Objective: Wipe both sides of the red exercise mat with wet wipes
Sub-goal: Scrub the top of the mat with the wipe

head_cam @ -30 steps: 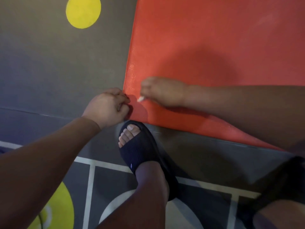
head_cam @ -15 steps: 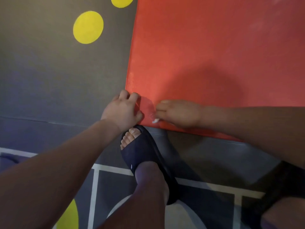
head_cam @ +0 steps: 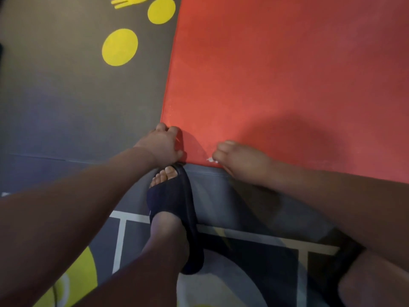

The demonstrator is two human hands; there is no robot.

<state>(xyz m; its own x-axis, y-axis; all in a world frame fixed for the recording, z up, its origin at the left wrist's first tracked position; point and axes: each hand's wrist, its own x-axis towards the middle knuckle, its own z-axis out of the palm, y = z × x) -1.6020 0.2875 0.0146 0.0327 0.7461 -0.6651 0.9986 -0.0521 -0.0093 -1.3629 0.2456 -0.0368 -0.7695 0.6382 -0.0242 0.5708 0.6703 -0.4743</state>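
1. Head view, task thing: red exercise mat [head_cam: 276, 74] lies flat on the dark grey floor [head_cam: 66, 103] and fills the upper right. Its near-left corner sits about mid-frame, and the near edge runs off to the right.
2. L hand [head_cam: 162, 146]: at that near-left corner, fingers curled over the mat's left edge and thumb on the mat by the near edge, so it grips the corner.
3. R hand [head_cam: 241, 162]: on the mat's near edge, just right of the L hand and not touching it. Fingers are bunched around a wet wipe [head_cam: 210, 160]; only a small white scrap shows at the fingertips, resting on the mat by the edge.
4. Foot in a dark navy slide sandal [head_cam: 174, 202]: on the floor w/ toes just short of the mat corner, under the L hand.
5. Floor markings: two yellow dots [head_cam: 119, 47] left of the mat, white lines [head_cam: 119, 240] near the sandal, and a yellow patch at bottom left.
6. Bottom right: a bare leg, partly cut off by the frame.
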